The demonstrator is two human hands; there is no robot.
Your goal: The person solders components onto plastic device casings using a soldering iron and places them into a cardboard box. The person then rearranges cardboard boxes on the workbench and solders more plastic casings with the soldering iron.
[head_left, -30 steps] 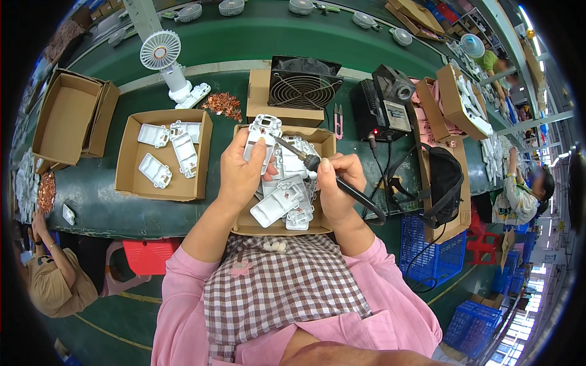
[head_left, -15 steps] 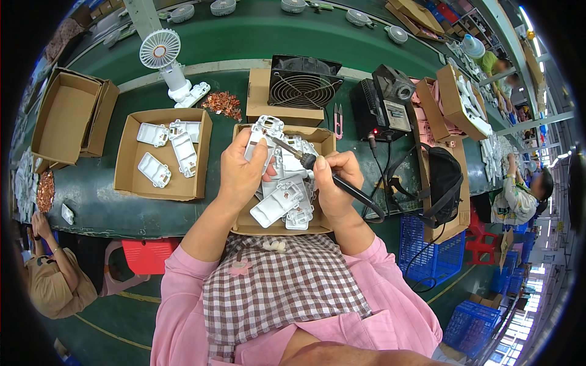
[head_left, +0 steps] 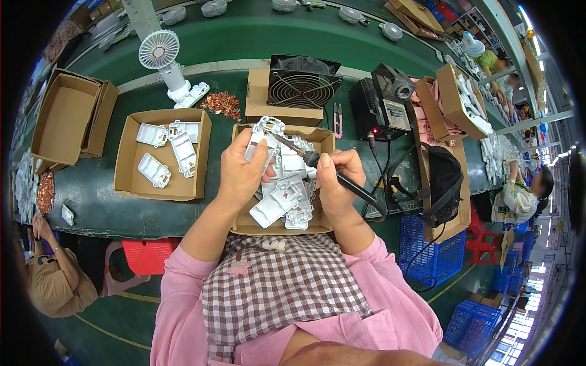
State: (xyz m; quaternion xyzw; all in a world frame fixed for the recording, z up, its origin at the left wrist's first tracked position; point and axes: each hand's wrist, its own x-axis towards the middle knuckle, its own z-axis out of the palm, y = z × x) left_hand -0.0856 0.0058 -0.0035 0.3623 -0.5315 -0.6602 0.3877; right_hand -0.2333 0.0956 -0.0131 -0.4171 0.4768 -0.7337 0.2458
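Observation:
My left hand (head_left: 237, 168) is closed around a white plastic casing (head_left: 259, 152), thumb on top, and holds it over a cardboard box (head_left: 247, 224) of similar casings (head_left: 278, 204). A soldering iron (head_left: 353, 186) is pinched in my right hand (head_left: 334, 192). Its metal tip reaches the upper end of the held casing; whether it touches is too small to tell. Left of this stands a second cardboard box (head_left: 160, 193) with several white casings (head_left: 183, 154) in it.
Behind the middle box stands a black fan (head_left: 303, 85), with pink-handled snips (head_left: 337, 121) beside it. A soldering station (head_left: 381, 116) and its cables are on the right. Copper-coloured parts (head_left: 222, 105) lie near a white handheld fan (head_left: 160, 52). A co-worker (head_left: 58, 277) sits at left.
The soldering iron and my right hand have shifted slightly to the right. On the green conveyor, the round fans have moved left. My left hand keeps its hold on the casing.

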